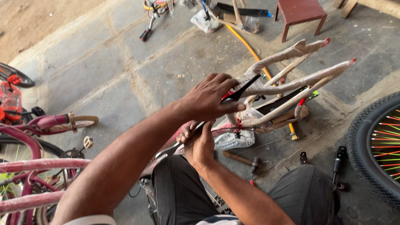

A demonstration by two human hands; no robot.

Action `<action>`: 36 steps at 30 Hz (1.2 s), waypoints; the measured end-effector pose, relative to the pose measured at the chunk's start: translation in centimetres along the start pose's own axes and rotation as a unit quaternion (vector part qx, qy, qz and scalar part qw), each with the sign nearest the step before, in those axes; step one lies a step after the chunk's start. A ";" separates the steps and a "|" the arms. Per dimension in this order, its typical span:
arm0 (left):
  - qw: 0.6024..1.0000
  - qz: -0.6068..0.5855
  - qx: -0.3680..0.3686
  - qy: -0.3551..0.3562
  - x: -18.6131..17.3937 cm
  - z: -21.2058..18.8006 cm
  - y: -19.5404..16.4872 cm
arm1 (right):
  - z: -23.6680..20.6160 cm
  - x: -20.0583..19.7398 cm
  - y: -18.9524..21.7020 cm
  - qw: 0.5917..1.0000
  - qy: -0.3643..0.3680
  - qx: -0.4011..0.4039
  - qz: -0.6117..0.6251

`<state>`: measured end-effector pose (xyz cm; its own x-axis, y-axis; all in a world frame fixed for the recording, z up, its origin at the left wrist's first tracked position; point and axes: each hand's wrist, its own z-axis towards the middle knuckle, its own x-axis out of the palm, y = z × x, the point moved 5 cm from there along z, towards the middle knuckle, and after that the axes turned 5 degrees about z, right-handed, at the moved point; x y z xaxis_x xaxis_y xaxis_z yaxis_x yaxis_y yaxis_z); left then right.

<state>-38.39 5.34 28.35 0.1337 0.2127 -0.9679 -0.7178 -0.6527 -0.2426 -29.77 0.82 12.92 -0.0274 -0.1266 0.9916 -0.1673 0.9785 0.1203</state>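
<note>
A bicycle frame (291,83), wrapped in pale paper and plastic with red tips, lies across my lap and points to the upper right. My left hand (208,100) is closed on the frame's near end, and a black pointed piece (246,87) juts out from under its fingers. Just below it, my right hand (201,146) grips a silvery spanner (170,151) whose free end sticks out to the lower left. The spanner's head is hidden behind the two hands. Both hands are almost touching.
A hammer (241,159) and a crumpled plastic bag (233,139) lie on the stone floor under the frame. A tyre with coloured spokes (371,146) is at the right, pink bicycles (46,123) are at the left, and a red stool (301,12) and a yellow hose (246,46) are beyond.
</note>
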 end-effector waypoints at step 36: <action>0.948 -0.284 -0.096 -0.108 2.5 5.1 1.0 | 1.4 -2.6 1.1 1.000 0.007 0.010 -0.006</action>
<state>-42.23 8.94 26.00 0.3034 0.6994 -0.6471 -0.4314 -0.5047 -0.7478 -31.21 1.95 10.41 -0.0122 -0.1361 0.9906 -0.1872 0.9735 0.1314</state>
